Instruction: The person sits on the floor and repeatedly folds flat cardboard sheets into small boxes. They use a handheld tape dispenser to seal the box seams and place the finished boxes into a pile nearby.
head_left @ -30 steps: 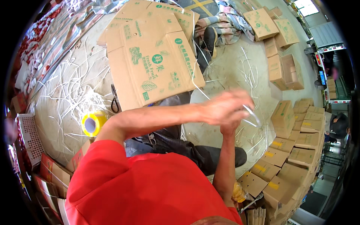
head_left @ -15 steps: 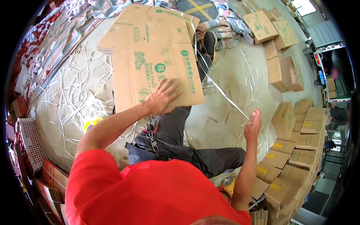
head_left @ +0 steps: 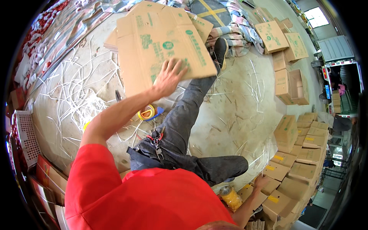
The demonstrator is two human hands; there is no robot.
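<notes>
My left hand [head_left: 170, 78] lies with fingers apart on the near part of a flattened cardboard box [head_left: 132, 73], brown with green print. More flat cardboard [head_left: 202, 27] sits beneath it, its corners sticking out. Far from the sheet, at the lower right, my right hand [head_left: 261, 181] is closed on a thin white strap [head_left: 263, 171], whose end trails up from the fingers. A blue tape dispenser with a yellow roll [head_left: 147, 112] rests on the floor by my left forearm.
Loose white straps [head_left: 69, 90] tangle across the floor at left, near a white perforated crate [head_left: 28, 134]. Closed cartons [head_left: 306, 155] are packed along the right. Clear-wrapped yellow tape rolls [head_left: 231, 198] stand by my right forearm. Farther off are a blanket [head_left: 245, 28] and an open-backed vehicle [head_left: 343, 73].
My right hand has swung down and back to the lower right, drawing the strap off the cardboard. The cardboard's near right corner has shifted up and right, uncovering the tape dispenser.
</notes>
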